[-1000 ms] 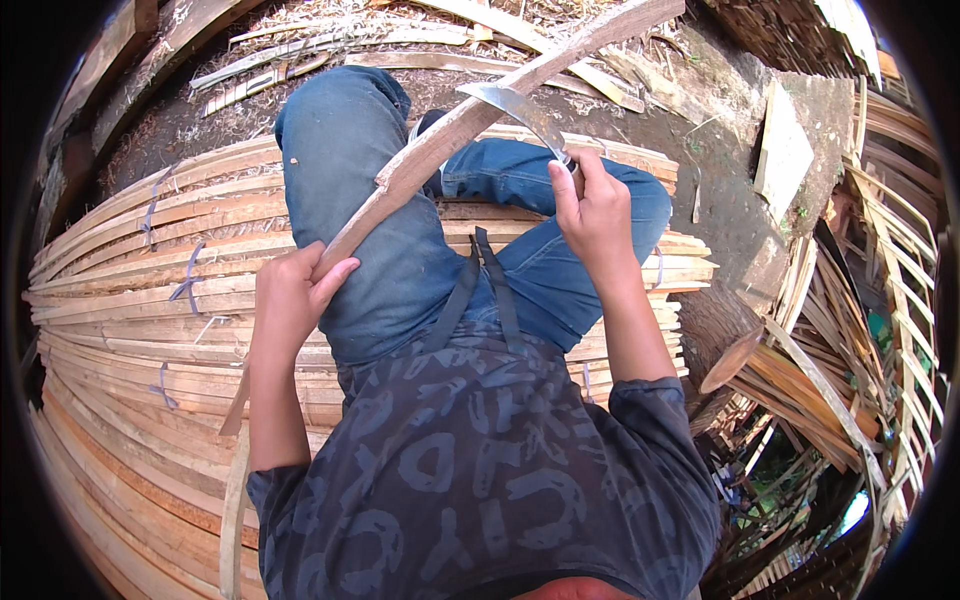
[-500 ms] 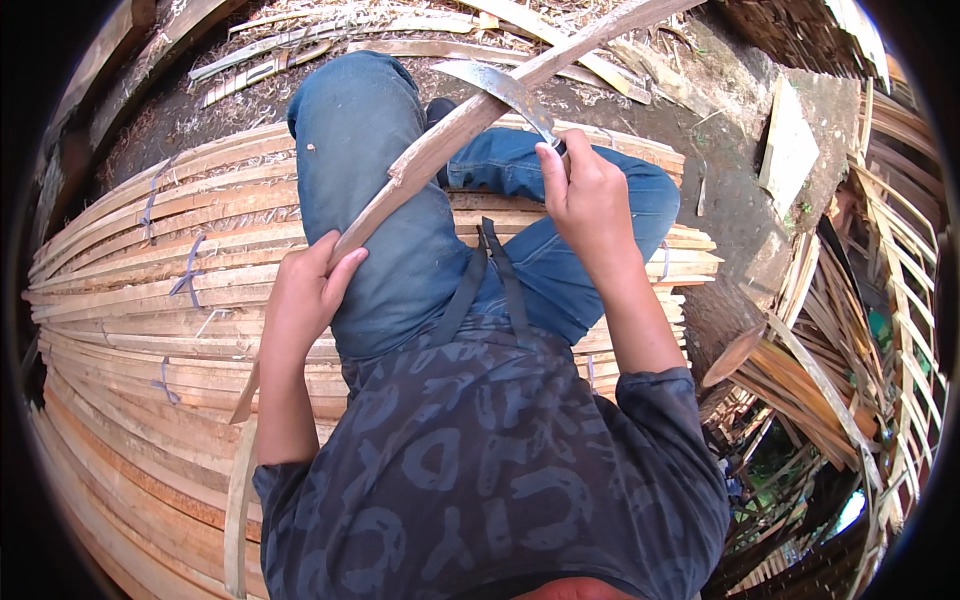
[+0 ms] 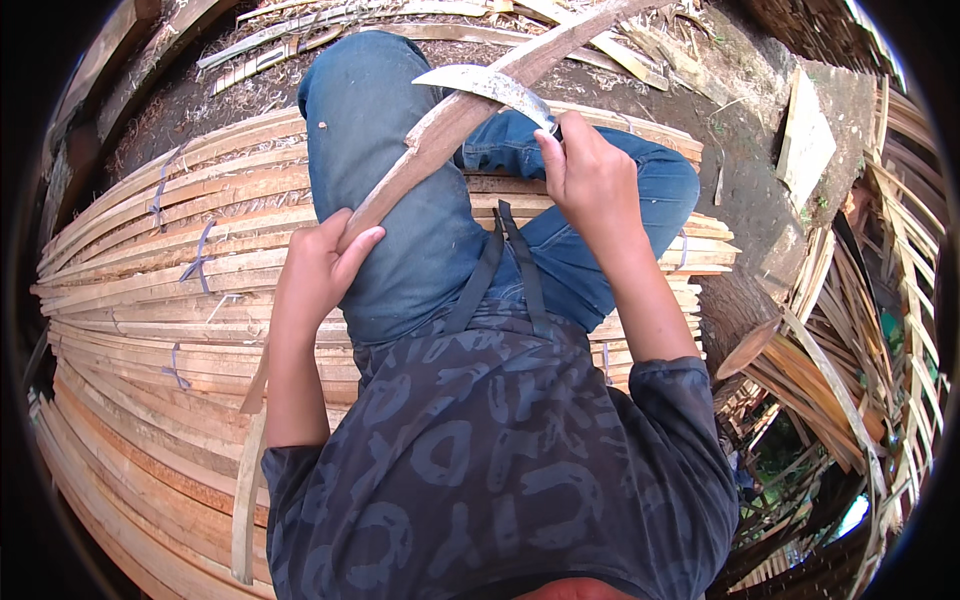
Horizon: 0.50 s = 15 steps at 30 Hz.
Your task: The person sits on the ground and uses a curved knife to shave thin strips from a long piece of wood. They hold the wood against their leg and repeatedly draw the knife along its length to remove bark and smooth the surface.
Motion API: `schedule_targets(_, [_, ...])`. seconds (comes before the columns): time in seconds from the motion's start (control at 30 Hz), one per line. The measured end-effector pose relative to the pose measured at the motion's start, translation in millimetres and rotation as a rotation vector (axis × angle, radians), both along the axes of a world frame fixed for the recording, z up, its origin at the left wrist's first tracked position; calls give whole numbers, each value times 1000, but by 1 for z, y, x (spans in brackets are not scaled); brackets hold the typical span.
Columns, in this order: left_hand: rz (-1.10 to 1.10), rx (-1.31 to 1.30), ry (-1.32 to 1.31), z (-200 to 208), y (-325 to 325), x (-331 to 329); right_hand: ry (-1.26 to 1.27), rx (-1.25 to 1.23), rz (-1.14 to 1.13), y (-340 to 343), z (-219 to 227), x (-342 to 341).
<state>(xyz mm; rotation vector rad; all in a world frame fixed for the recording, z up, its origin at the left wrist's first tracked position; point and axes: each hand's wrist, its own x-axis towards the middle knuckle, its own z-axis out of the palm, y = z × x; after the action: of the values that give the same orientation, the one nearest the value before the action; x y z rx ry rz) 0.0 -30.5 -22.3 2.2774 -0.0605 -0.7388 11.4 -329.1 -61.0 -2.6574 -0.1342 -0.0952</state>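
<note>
A long, rough strip of wood (image 3: 440,147) slants across my raised left thigh, from low left up past the top edge. My left hand (image 3: 322,262) is wrapped round its lower part, thumb on the upper side. My right hand (image 3: 592,180) grips the handle of a sickle (image 3: 490,84), its fingers closed and hiding most of the handle. The curved metal blade lies across the wood strip, over its upper face, with the tip pointing left beyond the strip.
I sit on stacked wooden slats (image 3: 180,290) tied in bundles with purple string (image 3: 200,257). Loose strips and shavings (image 3: 290,55) litter the ground ahead. At right are a log (image 3: 745,345), a pale board (image 3: 806,135) and a heap of split slats (image 3: 850,330).
The sickle has slid a short way down the wood strip toward my left hand. The whole view has shifted slightly. Both hands keep their grip.
</note>
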Motion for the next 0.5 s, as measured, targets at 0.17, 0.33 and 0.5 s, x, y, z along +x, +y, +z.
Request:
schedule_targets(0.17, [12, 7, 11, 1, -3, 0, -21, -72, -21, -5, -3, 5])
schedule_targets(0.33, [-10, 37, 15, 2, 1, -3, -12, -145, -195, -39, -7, 18])
schedule_targets(0.5, [-14, 19, 57, 4, -1, 3, -22, -237, -218, -75, -9, 23])
